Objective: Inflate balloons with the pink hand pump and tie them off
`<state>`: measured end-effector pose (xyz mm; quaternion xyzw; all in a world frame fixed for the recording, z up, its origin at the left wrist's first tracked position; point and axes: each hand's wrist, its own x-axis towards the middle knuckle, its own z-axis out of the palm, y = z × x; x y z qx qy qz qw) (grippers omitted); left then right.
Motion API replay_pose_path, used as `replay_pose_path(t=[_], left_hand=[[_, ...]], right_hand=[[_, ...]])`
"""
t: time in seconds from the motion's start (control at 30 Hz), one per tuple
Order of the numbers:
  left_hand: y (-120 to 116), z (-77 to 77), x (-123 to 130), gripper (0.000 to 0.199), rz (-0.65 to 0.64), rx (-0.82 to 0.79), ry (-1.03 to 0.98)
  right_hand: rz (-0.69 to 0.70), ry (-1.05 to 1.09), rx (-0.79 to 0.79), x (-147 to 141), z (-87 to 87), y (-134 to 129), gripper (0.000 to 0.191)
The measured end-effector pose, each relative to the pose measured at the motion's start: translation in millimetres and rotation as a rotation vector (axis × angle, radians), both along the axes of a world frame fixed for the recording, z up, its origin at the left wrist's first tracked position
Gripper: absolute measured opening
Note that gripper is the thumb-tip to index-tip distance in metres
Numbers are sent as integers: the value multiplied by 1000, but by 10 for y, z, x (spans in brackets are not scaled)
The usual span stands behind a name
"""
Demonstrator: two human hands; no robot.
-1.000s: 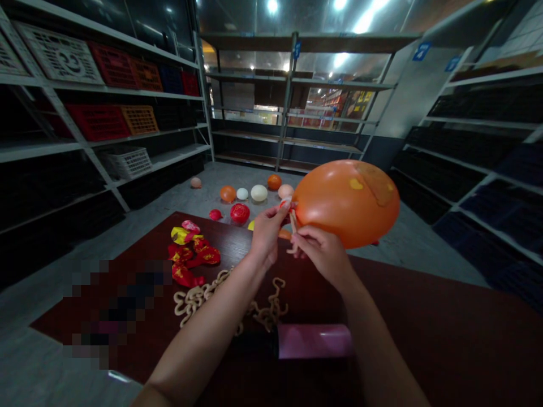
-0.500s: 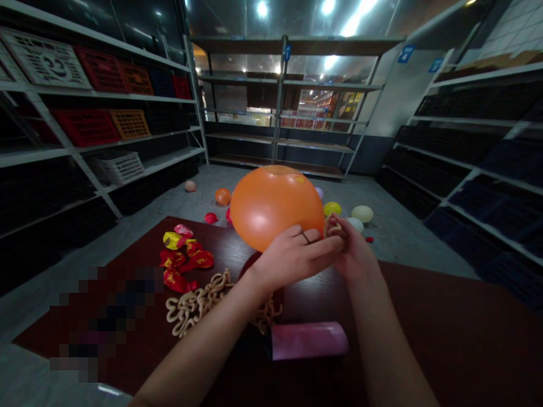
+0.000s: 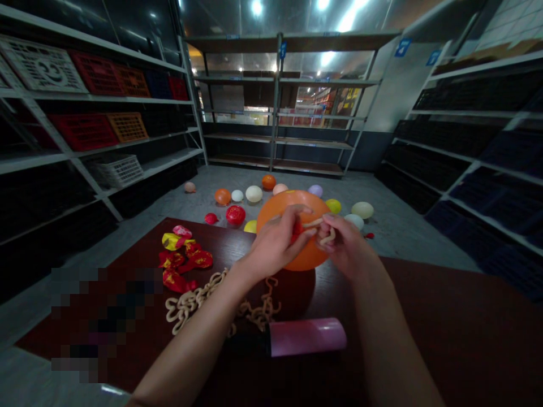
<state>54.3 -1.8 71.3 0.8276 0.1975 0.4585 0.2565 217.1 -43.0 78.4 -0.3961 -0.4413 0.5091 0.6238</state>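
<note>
Pinching cream strip [image 3: 326,233] narrowly in right hand [image 3: 348,246]; left hand [image 3: 275,244] closed on red scrap [image 3: 297,230]; orange balloon [image 3: 307,254] between hands, above far table [image 3: 231,251] edge; firm, close grip suits.

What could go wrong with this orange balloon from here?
The orange balloon looks pinched at its neck by the left hand, so a loosened grip might let it slip or lose air. The beige strip in the right hand sits against the balloon and could rub it. The left forearm passes over the beige chain on the table, and might snag it.
</note>
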Motion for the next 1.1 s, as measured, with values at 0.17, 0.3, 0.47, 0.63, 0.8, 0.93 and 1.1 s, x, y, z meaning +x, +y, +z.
replay_pose_path(t=[0.17,0.3,0.47,0.63,0.8,0.93,1.1], left_hand=[[17,0,16,10,-57,-80,-41],[56,-50,47,6,-72,-290,-252],[126,-109,53,20,-183,-504,-437],[162,-110,30,23,-209,-565,-479],[169,-91,38,25,-217,-629,-508],[179,-89,48,25,-222,-631,-512],[179,-93,44,26,-257,-626,-476]], right_hand=[[-49,-77,-4,13,18,-35,34],[-85,-86,-23,11,9,-36,39],[-103,-229,41,28,-9,-31,32],[31,-392,79,53,3,-61,43],[53,-555,103,26,42,-107,27],[15,-616,146,-24,46,-108,22],[109,-478,28,-64,54,-122,24]])
